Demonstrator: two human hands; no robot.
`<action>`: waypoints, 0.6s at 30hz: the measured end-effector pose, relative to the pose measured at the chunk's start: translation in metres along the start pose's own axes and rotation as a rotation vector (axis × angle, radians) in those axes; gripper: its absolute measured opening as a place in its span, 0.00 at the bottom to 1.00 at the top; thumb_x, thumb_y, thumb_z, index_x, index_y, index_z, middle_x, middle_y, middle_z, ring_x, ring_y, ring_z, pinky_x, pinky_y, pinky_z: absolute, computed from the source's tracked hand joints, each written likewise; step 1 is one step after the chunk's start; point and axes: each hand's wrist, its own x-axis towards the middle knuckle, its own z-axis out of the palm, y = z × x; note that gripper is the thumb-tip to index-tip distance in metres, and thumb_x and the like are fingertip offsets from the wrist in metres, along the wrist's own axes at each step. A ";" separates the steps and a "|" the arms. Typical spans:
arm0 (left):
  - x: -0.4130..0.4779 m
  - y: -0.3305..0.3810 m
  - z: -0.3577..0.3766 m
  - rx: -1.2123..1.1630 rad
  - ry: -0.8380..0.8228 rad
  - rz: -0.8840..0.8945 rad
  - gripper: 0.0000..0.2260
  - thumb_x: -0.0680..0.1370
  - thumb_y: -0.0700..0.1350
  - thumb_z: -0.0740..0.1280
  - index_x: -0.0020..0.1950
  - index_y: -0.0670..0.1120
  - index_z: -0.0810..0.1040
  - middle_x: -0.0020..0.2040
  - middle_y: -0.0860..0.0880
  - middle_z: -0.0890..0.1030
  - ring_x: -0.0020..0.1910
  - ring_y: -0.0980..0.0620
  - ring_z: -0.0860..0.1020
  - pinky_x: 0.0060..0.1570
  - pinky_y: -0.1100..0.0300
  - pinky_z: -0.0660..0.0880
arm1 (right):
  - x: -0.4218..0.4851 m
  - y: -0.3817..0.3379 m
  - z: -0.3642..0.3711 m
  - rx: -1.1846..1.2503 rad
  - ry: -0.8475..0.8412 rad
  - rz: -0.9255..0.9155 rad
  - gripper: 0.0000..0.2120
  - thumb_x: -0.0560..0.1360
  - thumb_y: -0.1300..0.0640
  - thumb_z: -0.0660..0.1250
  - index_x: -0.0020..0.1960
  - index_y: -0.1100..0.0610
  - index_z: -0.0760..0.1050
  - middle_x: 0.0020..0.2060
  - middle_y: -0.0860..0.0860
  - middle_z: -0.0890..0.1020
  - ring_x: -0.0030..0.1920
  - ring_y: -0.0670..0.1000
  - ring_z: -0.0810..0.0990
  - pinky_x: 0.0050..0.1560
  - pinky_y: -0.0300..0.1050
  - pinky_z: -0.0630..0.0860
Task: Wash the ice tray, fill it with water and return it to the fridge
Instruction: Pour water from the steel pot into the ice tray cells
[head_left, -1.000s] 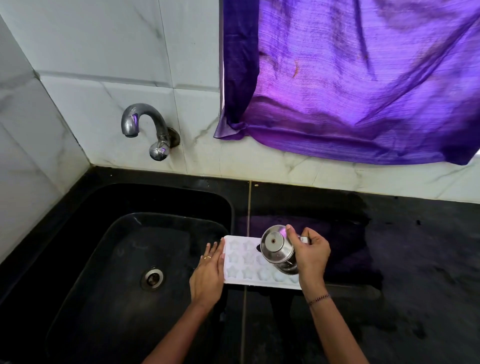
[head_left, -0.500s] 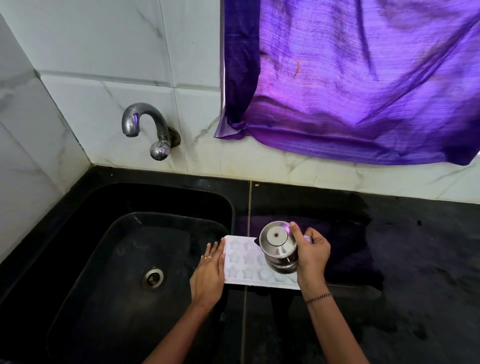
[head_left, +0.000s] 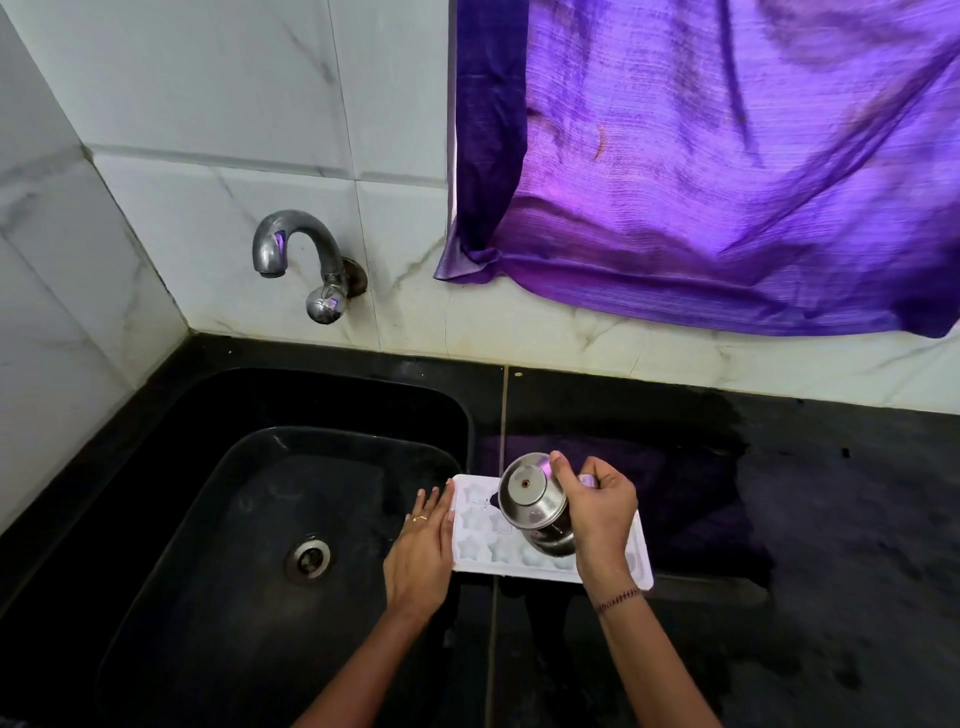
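Note:
A white ice tray (head_left: 480, 540) with star-shaped cells lies flat on the black counter, just right of the sink. My left hand (head_left: 422, 548) rests with straight fingers against the tray's left edge. My right hand (head_left: 597, 506) grips a small steel cup (head_left: 532, 496) and holds it tipped over the tray, its base facing me. A thin run of water falls from the cup into the cells. My right hand and the cup hide the tray's right part.
A black sink (head_left: 270, 519) with a steel drain (head_left: 309, 557) lies to the left. A steel tap (head_left: 306, 260) sticks out of the white tiled wall above it. A purple curtain (head_left: 727, 171) hangs at the back right over the wet black counter (head_left: 805, 519).
My right hand has lifted and tipped the steel cup a little further over the tray. My left hand and the tray have stayed in place.

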 end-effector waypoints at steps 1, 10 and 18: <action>0.000 0.000 0.000 0.003 0.000 0.000 0.19 0.83 0.51 0.49 0.75 0.59 0.57 0.75 0.57 0.61 0.75 0.61 0.52 0.68 0.55 0.67 | 0.000 0.000 0.000 -0.012 -0.003 -0.006 0.24 0.69 0.59 0.74 0.27 0.57 0.60 0.23 0.50 0.62 0.28 0.48 0.61 0.32 0.43 0.63; -0.001 0.003 -0.002 0.012 -0.011 -0.010 0.19 0.83 0.50 0.48 0.75 0.58 0.57 0.76 0.57 0.61 0.76 0.60 0.52 0.69 0.55 0.66 | 0.000 -0.002 0.003 -0.064 0.005 -0.035 0.23 0.70 0.58 0.74 0.27 0.58 0.61 0.23 0.51 0.63 0.27 0.47 0.60 0.31 0.42 0.63; 0.001 -0.002 0.002 0.019 -0.012 0.002 0.20 0.83 0.50 0.48 0.76 0.58 0.56 0.76 0.57 0.61 0.75 0.61 0.51 0.71 0.58 0.63 | -0.002 -0.003 0.004 0.028 0.013 0.053 0.23 0.70 0.59 0.74 0.29 0.58 0.60 0.24 0.51 0.62 0.29 0.48 0.60 0.32 0.42 0.62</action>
